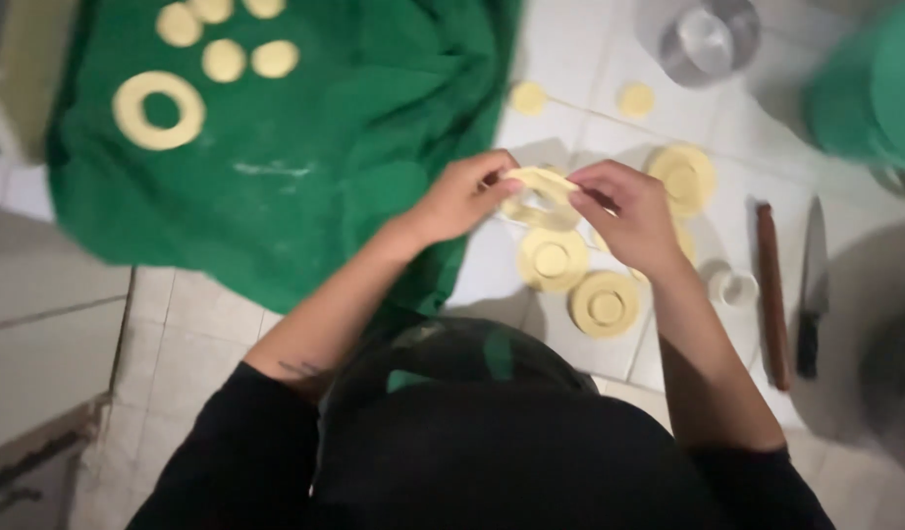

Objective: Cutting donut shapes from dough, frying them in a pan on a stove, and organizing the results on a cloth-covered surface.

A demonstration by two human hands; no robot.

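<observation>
Two hands, left hand (464, 194) and right hand (624, 211), pinch a dough ring (541, 188) above the tiled counter (570, 108), beside the green cloth's (305, 147) right edge; light, even fingertip support should prevent stretching

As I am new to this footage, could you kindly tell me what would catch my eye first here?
Both hands, left hand and right hand, lift a pale dough ring at the centre, above cut dough discs on the tiled surface. A green cloth at upper left carries another ring and small rounds. At right lie a rolling pin and a knife.
</observation>
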